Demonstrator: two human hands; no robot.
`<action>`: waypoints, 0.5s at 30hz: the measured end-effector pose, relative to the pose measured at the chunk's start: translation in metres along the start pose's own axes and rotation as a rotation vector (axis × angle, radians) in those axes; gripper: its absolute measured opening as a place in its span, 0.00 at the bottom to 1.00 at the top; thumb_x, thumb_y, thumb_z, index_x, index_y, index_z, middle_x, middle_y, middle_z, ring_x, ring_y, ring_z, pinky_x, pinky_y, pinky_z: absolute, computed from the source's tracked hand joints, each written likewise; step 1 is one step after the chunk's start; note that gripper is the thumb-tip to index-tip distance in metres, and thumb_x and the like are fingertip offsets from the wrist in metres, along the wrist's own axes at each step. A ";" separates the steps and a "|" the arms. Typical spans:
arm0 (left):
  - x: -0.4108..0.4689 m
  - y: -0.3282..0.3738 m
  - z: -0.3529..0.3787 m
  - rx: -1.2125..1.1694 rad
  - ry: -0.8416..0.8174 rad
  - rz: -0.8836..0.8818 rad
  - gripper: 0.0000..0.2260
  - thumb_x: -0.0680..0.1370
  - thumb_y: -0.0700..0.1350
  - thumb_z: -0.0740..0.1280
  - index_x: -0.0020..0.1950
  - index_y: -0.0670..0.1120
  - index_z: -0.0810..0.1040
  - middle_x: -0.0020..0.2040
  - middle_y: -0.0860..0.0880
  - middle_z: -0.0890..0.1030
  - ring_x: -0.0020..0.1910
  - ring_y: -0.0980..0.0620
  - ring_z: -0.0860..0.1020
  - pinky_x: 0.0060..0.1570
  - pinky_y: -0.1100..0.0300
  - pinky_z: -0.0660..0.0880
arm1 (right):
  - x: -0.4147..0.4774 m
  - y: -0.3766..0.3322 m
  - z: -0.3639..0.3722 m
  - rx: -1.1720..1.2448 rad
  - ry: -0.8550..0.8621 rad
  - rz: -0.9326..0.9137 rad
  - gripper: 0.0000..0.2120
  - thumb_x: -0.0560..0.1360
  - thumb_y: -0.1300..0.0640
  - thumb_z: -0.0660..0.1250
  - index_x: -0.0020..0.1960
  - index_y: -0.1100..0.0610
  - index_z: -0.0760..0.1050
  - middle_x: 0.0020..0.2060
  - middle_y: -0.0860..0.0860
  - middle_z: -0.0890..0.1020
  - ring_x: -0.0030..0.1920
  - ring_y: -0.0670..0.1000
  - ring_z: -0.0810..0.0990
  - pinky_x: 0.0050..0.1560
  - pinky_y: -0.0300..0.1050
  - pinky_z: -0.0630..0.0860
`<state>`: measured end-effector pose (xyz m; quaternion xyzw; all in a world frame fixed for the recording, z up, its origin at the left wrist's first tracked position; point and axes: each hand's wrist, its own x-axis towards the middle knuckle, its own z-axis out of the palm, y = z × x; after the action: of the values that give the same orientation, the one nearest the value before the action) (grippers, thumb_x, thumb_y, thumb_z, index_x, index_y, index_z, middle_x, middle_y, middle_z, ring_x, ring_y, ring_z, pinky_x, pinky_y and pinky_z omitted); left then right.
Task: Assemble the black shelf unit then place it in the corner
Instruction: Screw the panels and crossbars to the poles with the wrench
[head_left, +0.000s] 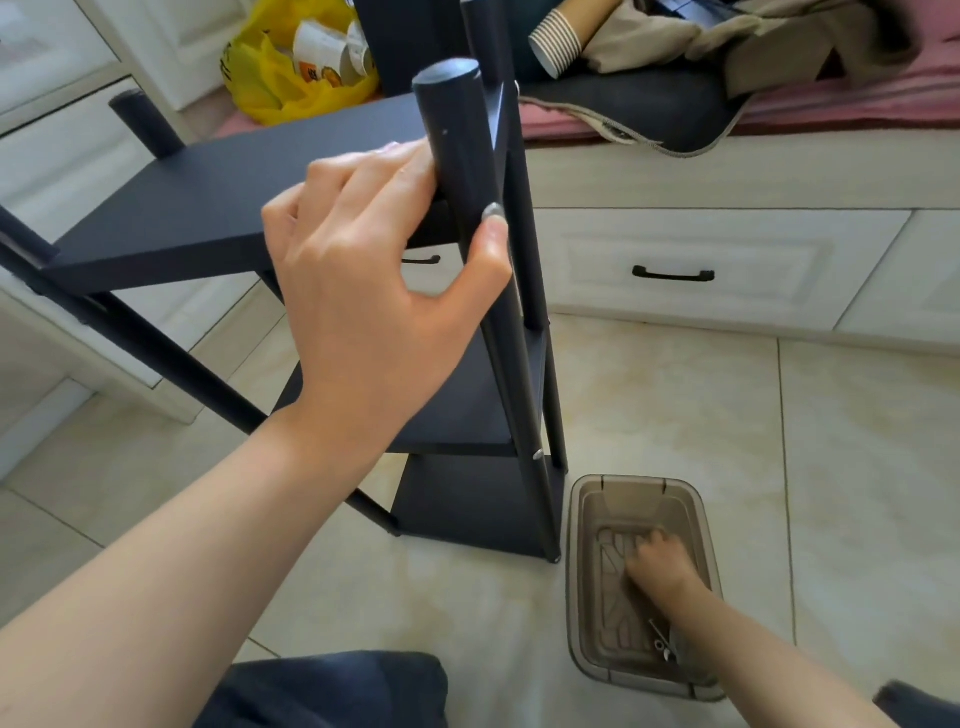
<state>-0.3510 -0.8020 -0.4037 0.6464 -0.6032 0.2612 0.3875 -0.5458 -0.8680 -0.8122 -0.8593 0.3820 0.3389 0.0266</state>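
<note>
Fastening step. My left hand (374, 270) grips the round matte-black post (457, 130) of the black shelf unit (208, 197), which stands left on the glossy tiled floor (857, 467). My right hand (662, 569) is blurred inside the translucent plastic bin (576, 571), near right; whether it holds anything I cannot tell. I should brace the post and pick one bolt (662, 642).

free: tile floor (857, 441) right of shelf unit (467, 405) | blocked: plastic bin (577, 571) beside base
</note>
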 end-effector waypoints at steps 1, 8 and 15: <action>0.000 0.000 0.000 -0.002 0.000 0.000 0.16 0.80 0.54 0.63 0.59 0.47 0.83 0.56 0.53 0.83 0.62 0.50 0.77 0.61 0.62 0.59 | 0.001 -0.001 0.001 -0.011 -0.009 -0.011 0.17 0.83 0.62 0.56 0.69 0.61 0.72 0.68 0.59 0.74 0.70 0.62 0.68 0.67 0.54 0.68; 0.000 -0.002 0.000 -0.008 -0.011 0.010 0.16 0.80 0.54 0.63 0.59 0.47 0.84 0.56 0.53 0.83 0.61 0.50 0.77 0.61 0.61 0.59 | -0.001 0.004 -0.016 0.169 0.029 -0.004 0.16 0.81 0.64 0.57 0.68 0.60 0.72 0.67 0.60 0.73 0.68 0.61 0.71 0.65 0.53 0.71; 0.002 -0.002 -0.002 -0.044 -0.026 -0.011 0.16 0.79 0.54 0.65 0.59 0.47 0.84 0.56 0.53 0.84 0.61 0.50 0.78 0.62 0.56 0.63 | -0.023 0.019 -0.058 1.144 0.340 0.223 0.06 0.80 0.59 0.65 0.50 0.60 0.79 0.44 0.52 0.83 0.46 0.52 0.80 0.46 0.43 0.75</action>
<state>-0.3483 -0.8016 -0.4017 0.6444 -0.6101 0.2374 0.3953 -0.5365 -0.8844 -0.7499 -0.7057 0.5903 -0.0614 0.3869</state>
